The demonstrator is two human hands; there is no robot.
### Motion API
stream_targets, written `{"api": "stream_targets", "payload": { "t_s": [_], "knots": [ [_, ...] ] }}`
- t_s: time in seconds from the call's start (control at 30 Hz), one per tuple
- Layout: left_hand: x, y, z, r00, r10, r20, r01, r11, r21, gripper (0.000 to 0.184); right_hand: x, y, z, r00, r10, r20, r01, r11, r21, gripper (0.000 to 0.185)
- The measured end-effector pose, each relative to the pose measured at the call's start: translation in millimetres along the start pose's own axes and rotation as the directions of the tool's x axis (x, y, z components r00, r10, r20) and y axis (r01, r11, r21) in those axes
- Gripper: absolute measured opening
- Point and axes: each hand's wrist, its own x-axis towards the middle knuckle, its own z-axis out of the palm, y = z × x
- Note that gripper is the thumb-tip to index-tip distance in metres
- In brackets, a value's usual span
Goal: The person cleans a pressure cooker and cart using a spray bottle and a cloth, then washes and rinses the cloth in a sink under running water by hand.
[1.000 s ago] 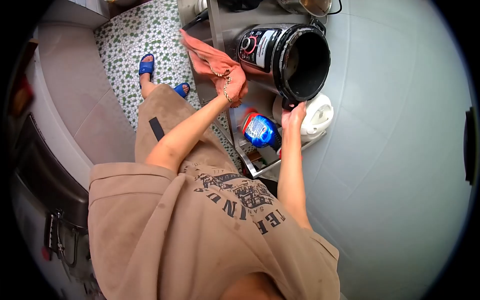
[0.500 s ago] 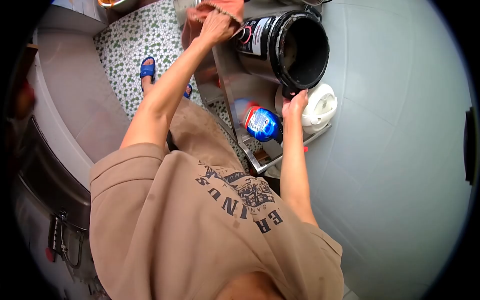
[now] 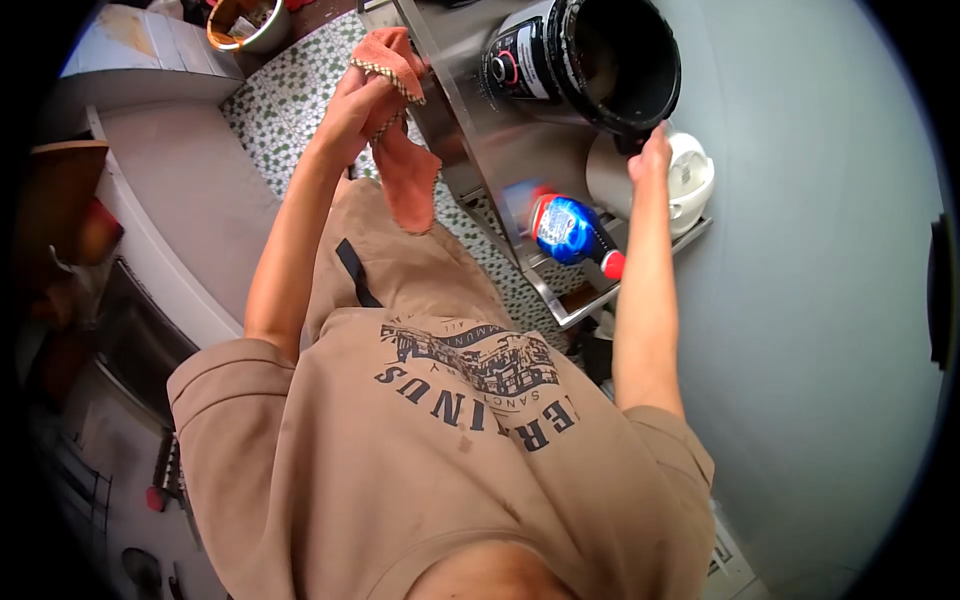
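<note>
My left hand (image 3: 352, 115) grips an orange cloth (image 3: 408, 185) with a checkered edge, its lower end hanging down. At the far right, my right hand (image 3: 652, 158) is closed round a black handle at the rim of an electric cooker (image 3: 535, 62). The cooker has a metal body, a control panel with a dial, and a dark, open mouth turned partly towards me. I cannot tell whether it is tilted. Near my right forearm are a blue bottle (image 3: 568, 230) with a red cap and a white appliance (image 3: 688, 185) with a handle.
A stainless steel stand (image 3: 450, 60) holds the cooker, the bottle and the white appliance. Along the right runs a pale grey wall (image 3: 810, 250). Green-and-white tiles (image 3: 290, 110) cover the floor, with a bowl (image 3: 265, 35) at the top left. A grey counter (image 3: 170, 160) lies to my left.
My left hand, with the cloth, has moved away from the cooker to the left and towards me. My right hand stays on the cooker's handle. The view has shifted.
</note>
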Motion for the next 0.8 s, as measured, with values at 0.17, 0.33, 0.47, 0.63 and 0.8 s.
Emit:
{"api": "stream_targets", "payload": {
  "t_s": [0.17,0.33,0.47,0.63,0.8],
  "knots": [
    [-57,61,54,0.973,-0.094,0.209,0.075,0.992,0.099,0.054,-114,20,4,0.983,0.08,0.167,-0.085,0.996,0.022,0.067],
    [-88,63,92,0.831,-0.231,0.507,0.259,0.966,0.016,0.064,-260,9,114,0.519,-0.695,0.497,0.763,0.639,0.096,0.053],
    [-86,57,134,0.585,-0.368,0.722,0.368,0.915,0.168,0.059,-306,-28,138,0.587,-0.809,0.017,0.693,0.514,0.505,0.036],
    [-27,38,94,0.743,-0.354,0.568,-0.019,0.837,0.547,0.027,-235,33,23,0.947,0.07,0.312,-0.267,0.713,0.649,0.026],
    [80,-95,-35,0.96,0.267,0.079,-0.186,0.405,0.895,0.05,-201,134,36,0.98,-0.139,-0.144,0.136,0.99,-0.026,0.059]
  ]
}}
